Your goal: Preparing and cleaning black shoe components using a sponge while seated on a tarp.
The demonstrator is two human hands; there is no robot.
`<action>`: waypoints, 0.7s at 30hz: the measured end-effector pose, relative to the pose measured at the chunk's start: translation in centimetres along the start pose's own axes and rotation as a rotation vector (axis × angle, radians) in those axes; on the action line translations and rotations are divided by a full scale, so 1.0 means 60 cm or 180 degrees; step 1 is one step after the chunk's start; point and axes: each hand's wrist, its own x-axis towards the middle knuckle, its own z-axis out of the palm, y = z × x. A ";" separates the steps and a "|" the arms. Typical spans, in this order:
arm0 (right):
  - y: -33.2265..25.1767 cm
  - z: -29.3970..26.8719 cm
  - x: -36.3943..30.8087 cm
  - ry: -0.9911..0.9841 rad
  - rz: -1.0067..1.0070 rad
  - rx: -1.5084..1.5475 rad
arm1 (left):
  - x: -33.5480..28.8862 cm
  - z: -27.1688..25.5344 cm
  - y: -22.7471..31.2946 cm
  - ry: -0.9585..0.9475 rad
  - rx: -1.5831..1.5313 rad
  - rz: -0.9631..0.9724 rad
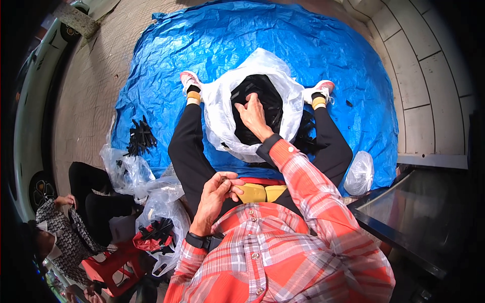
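Observation:
A large white plastic bag (217,108) stands between my legs, its mouth spread wide around a heap of black pieces (262,91). My right hand (252,115) reaches into the mouth over the black pieces, with thumb and forefinger apart and nothing visible between them. Nearer my body, over my lap, my left hand (214,198) is curled, thumb and forefinger pinched together. Something small and dark may be in that pinch, but I cannot make it out. Below the hand's fingertips shows a yellow pad (252,193).
A blue tarp (166,65) lies under the bag. Bundled black strips (141,136) rest on its left side. A filled clear bag (359,172) sits at right beside a dark metal-edged surface (404,207). At lower left are plastic bags (172,202), a red stool (113,267) and a seated person (65,227).

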 end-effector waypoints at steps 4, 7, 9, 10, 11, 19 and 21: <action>0.000 0.017 0.006 0.0006 0.0227 -0.0217 | -0.008 -0.012 0.016 0.0159 0.0374 0.0139; 0.044 -0.004 0.008 0.0091 0.0410 0.0037 | 0.001 0.000 0.031 0.0168 0.0179 0.0074; 0.023 -0.041 -0.024 -0.0501 0.0853 0.2446 | 0.003 -0.008 0.029 0.0066 -0.0052 0.0104; 0.010 -0.066 -0.039 -0.0687 0.0854 0.2737 | 0.009 -0.014 0.023 -0.0052 -0.0127 0.0102; 0.011 -0.093 -0.051 -0.0985 0.0956 0.3085 | 0.011 -0.005 0.022 -0.0048 -0.0203 0.0080; -0.027 -0.214 -0.200 -0.1827 0.1336 0.3709 | 0.026 0.052 0.008 -0.0255 -0.0188 0.0175; -0.032 -0.238 -0.244 -0.1520 0.1177 0.3411 | 0.027 0.060 0.007 -0.0231 -0.0298 0.0015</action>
